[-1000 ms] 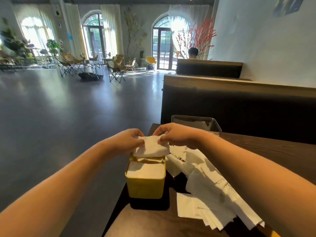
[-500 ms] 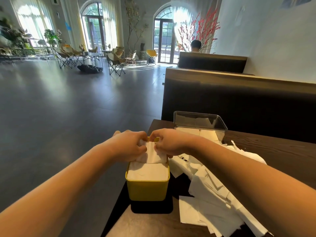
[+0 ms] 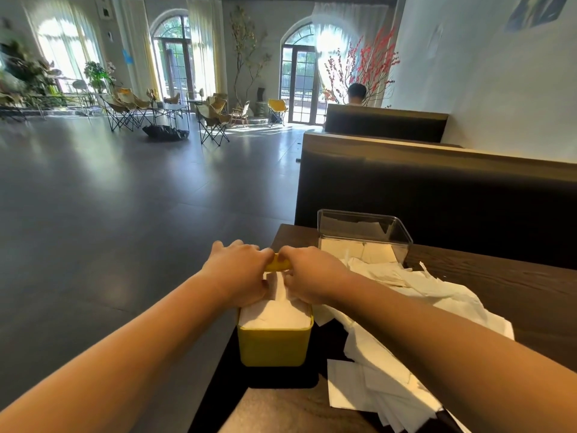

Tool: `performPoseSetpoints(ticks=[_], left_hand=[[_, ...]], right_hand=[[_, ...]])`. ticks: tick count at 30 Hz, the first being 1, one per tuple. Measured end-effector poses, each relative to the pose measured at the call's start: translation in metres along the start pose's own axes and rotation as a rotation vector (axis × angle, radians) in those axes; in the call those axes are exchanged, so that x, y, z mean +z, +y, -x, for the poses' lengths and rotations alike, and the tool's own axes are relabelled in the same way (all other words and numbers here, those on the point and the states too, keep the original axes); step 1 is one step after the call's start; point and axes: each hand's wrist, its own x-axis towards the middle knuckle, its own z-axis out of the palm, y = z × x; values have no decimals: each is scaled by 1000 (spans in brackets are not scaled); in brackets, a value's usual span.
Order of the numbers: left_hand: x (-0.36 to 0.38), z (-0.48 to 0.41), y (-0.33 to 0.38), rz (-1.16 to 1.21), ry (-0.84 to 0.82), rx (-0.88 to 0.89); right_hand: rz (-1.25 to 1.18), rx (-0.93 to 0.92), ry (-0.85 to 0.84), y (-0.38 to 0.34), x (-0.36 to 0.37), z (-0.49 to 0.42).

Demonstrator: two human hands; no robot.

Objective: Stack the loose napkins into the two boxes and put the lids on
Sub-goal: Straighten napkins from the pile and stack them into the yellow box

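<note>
A yellow box [image 3: 271, 346] stands at the table's left edge, filled to the rim with white napkins. My left hand [image 3: 239, 271] and my right hand [image 3: 307, 271] are side by side over the far half of the box, fingers curled down onto a folded napkin [image 3: 278, 292] that they pinch and push into the stack. A clear box [image 3: 363, 242] with a few napkins inside stands behind, to the right. Loose napkins [image 3: 406, 339] lie spread over the table on the right.
The dark wooden table [image 3: 505, 292] ends just left of the yellow box, with open floor beyond. A dark bench back [image 3: 437, 195] rises behind the table. A person sits at a farther booth. No lid can be made out.
Both hands have brought the folded napkin down from above the yellow box onto its stack. The view has tilted down a little.
</note>
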Motion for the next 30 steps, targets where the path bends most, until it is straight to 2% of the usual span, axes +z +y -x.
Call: performPoseSetpoints(ticks=[3,5,8,11,15,20,23,25,30], left_hand=[[-3,2,-3,-13,51,20],[-2,1,-7,9,88,74],[-2,-2,-9,66,13,202],[2,-11,-10,90,-86,262],[10,-17,-13,153,-183,240],[12,-18,-12,114,-206,188],[11,-21,-7,159,-222,153],[10,-26,-6,174,-253,140],[9,-31,-1,134,-261,123]], right_hand=[[158,-87,95,-3,-13,12],[200,-161,87,-4,-25,21],[238,-251,-76,-3,-36,29],[316,-212,-185,5,-37,27],[370,-194,-210,9,-36,21],[383,-221,-303,7,-29,14],[285,-212,-232,9,-28,10],[310,-200,-207,11,-27,8],[355,-136,-304,11,-25,5]])
